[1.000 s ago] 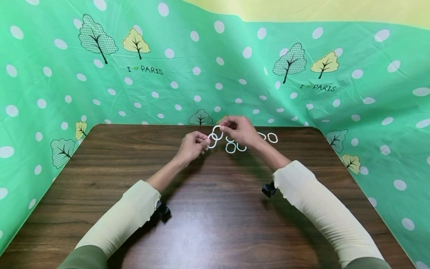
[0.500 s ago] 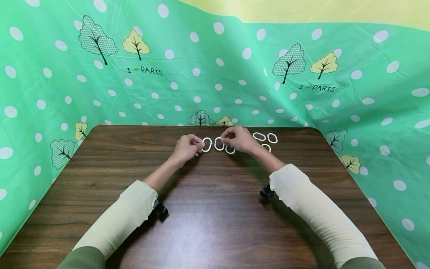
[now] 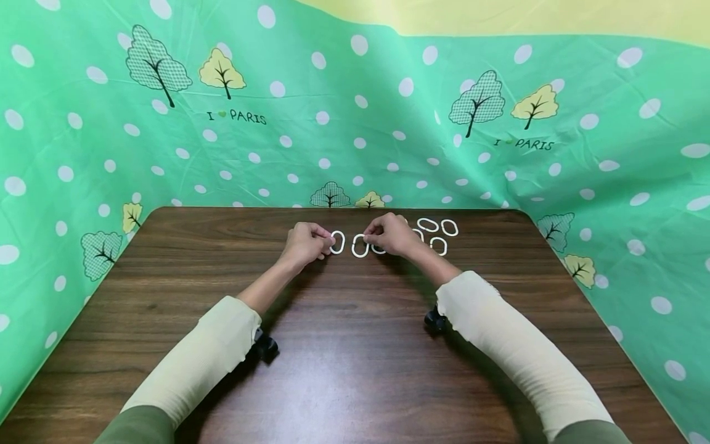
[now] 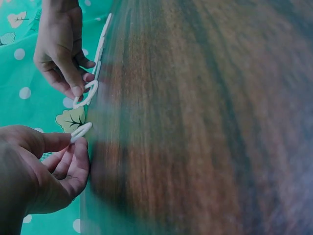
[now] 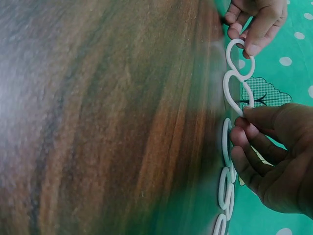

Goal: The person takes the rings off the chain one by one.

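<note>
In the head view, my left hand (image 3: 304, 243) pinches a white oval plastic link (image 3: 343, 243) between thumb and fingertips near the table's far edge. Just right of it, my right hand (image 3: 391, 234) pinches a second white link (image 3: 353, 247). A gap separates the two links in the head view, while they overlap in the right wrist view. There, the second link (image 5: 225, 90) has a small break in its loop. Both held links look tilted up in the left wrist view, the first link (image 4: 82, 131) nearer the camera. Fingertips cover part of each.
Several more white links lie behind and right of my right hand, including a far link (image 3: 427, 219) and a nearer link (image 3: 446, 248). Another link (image 3: 379, 253) is partly hidden by that hand. The brown wooden table (image 3: 344, 339) meets a green dotted cloth (image 3: 249, 179) at the back.
The two held links crossed each other a second ago and now appear apart. Both hands have come lower in the head view, the left one also shifting slightly left.
</note>
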Motion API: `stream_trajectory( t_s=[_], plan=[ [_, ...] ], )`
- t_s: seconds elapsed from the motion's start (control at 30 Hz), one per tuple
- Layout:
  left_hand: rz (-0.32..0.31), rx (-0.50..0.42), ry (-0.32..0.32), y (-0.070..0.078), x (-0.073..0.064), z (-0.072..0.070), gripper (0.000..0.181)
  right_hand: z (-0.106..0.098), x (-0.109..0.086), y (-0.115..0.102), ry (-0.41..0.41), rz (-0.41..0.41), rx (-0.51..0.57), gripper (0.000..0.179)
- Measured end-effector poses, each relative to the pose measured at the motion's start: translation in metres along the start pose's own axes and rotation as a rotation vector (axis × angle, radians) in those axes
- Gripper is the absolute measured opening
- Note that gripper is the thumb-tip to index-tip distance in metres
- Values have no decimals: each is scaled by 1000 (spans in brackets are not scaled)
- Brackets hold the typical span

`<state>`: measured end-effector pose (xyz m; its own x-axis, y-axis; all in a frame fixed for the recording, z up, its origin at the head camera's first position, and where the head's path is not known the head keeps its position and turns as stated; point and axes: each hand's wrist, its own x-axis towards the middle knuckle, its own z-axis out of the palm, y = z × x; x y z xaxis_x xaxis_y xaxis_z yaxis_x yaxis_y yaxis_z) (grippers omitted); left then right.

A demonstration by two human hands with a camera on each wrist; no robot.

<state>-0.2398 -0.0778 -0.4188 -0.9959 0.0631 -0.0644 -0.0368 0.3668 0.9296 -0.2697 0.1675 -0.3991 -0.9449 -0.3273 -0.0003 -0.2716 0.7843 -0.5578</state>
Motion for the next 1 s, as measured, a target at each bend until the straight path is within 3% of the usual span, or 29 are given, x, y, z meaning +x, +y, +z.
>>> stream_trajectory(
  t_s=[0.4, 0.47, 0.83, 1.0],
  plan=[
    [-30, 92, -3, 3, 2, 1, 8, 4, 9, 18, 14, 12, 39, 9],
    [-30, 101, -6, 3, 2, 1, 8, 0, 2, 5, 14, 39, 20, 8],
    [-49, 77, -32, -1, 3, -3, 9, 2, 4, 8, 28, 23, 51, 6],
    [-19, 84, -50, -15, 13, -2, 10, 0, -1, 2, 45, 31, 33, 9]
  ],
)
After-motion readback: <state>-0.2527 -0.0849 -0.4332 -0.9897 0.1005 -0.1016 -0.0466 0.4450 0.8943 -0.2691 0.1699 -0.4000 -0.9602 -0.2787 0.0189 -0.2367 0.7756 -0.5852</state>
